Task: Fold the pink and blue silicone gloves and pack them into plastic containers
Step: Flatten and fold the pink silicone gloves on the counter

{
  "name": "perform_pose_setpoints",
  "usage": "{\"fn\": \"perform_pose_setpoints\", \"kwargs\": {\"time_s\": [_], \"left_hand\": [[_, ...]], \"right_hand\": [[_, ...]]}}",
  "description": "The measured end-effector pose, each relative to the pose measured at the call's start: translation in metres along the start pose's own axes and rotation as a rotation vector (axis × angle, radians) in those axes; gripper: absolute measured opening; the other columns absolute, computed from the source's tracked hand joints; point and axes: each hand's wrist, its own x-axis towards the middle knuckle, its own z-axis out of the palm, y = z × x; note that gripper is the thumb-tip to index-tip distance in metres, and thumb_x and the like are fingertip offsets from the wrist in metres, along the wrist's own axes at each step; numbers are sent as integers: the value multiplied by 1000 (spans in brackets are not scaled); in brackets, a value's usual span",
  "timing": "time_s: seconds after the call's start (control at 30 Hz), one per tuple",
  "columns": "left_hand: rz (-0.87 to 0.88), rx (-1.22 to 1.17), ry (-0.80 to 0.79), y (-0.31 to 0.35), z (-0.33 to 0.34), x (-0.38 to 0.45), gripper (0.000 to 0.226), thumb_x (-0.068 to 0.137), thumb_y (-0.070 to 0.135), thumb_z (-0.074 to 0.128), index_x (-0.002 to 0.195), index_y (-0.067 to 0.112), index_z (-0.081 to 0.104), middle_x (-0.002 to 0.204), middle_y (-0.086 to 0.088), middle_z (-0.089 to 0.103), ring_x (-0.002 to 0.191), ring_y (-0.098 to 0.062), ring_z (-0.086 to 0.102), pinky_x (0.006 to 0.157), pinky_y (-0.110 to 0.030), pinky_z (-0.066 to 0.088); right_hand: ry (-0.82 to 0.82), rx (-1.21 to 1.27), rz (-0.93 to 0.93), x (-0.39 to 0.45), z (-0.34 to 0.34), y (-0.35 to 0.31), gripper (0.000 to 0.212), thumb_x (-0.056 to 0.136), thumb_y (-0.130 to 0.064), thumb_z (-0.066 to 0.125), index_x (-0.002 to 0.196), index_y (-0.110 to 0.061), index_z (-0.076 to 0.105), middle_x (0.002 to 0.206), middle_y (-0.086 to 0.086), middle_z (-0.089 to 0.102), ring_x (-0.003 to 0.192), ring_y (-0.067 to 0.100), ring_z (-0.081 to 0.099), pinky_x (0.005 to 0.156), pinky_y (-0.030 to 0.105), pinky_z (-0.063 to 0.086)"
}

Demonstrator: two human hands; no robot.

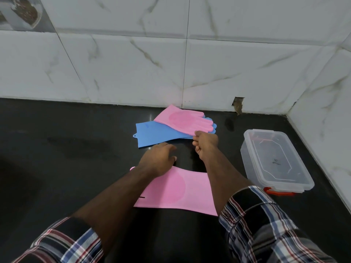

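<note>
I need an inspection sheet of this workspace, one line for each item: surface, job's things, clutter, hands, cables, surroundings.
Surface: black counter, glossy, with faint smears.
Job's things: near pink glove lies flat under both forearms; far pink glove lies across the blue glove by the wall; clear container, lid on, red latch at its near end, stands on the right.
Clutter: nothing seen.
Hands: left hand rests at the near pink glove's far edge, grip unclear; right hand pinches the far gloves' edge.
Cables: nothing seen.
Surroundings: white marble tile wall; a chipped hole at its base.
</note>
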Motion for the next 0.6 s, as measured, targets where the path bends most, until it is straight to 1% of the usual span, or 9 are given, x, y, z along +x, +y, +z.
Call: {"fn": "perform_pose_setpoints", "kwargs": {"time_s": [0.1, 0.2, 0.27, 0.33, 0.37, 0.43, 0.47, 0.5, 0.6], "left_hand": [[-9, -15, 18, -4, -6, -4, 44, 96, 31, 58, 138, 21, 56, 139, -1, 57, 126, -20, 53, 103, -40, 46], [-8, -51, 68, -4, -13, -6, 39, 97, 28, 55, 134, 20, 59, 132, -2, 61, 118, -21, 57, 97, -38, 49], [-15, -67, 112, -5, -17, -7, 34, 97, 26, 53, 129, 21, 63, 125, -2, 64, 111, -22, 60, 95, -41, 51], [-28, -77, 144, -8, -19, -9, 30, 97, 25, 51, 122, 22, 67, 118, 0, 66, 106, -22, 62, 91, -43, 52], [-32, -79, 155, -11, -19, -11, 28, 96, 25, 50, 118, 23, 68, 114, 1, 66, 104, -22, 62, 89, -43, 53], [-37, -73, 173, -14, -20, -12, 26, 96, 24, 49, 113, 23, 69, 110, 2, 66, 101, -21, 62, 86, -43, 54], [-39, -66, 176, -15, -20, -12, 26, 96, 23, 49, 112, 22, 70, 109, 2, 67, 100, -21, 62, 85, -42, 54], [-39, -57, 175, -15, -19, -12, 26, 96, 23, 49, 111, 22, 70, 109, 1, 67, 100, -21, 62, 84, -43, 54], [-23, -36, 149, -9, -16, -12, 26, 96, 22, 48, 110, 22, 70, 108, 1, 66, 100, -22, 61, 84, -43, 54]], "right_hand": [[-63, 104, -99, -13, 3, -9, 8, 86, -16, 65, 89, -10, 69, 74, 3, 68, 49, 11, 54, 42, 22, 39], [-124, 202, -195, -34, -3, -9, 7, 83, -18, 68, 81, -12, 69, 65, 1, 65, 47, 11, 54, 44, 23, 40], [-148, 244, -236, -45, -15, 2, 10, 78, -20, 69, 77, -10, 67, 62, 3, 63, 45, 12, 52, 43, 23, 40], [-63, 170, -285, -51, -33, 20, 12, 75, -22, 71, 74, -11, 66, 62, 3, 61, 47, 13, 51, 43, 24, 40], [36, 94, -317, -51, -44, 29, 13, 77, -23, 72, 74, -13, 65, 66, 1, 62, 51, 12, 53, 46, 25, 42], [282, -52, -346, -49, -67, 43, 13, 81, -23, 75, 80, -18, 63, 78, -3, 65, 66, 11, 59, 57, 25, 46], [358, -96, -343, -48, -77, 48, 14, 82, -22, 74, 83, -21, 61, 82, -2, 64, 71, 11, 60, 60, 25, 47], [394, -145, -347, -47, -85, 51, 14, 84, -22, 73, 84, -22, 59, 83, -2, 64, 73, 12, 61, 59, 24, 47], [391, -319, -395, -42, -97, 57, 12, 86, -23, 71, 80, -24, 60, 78, -3, 64, 70, 12, 61, 54, 22, 44]]}}
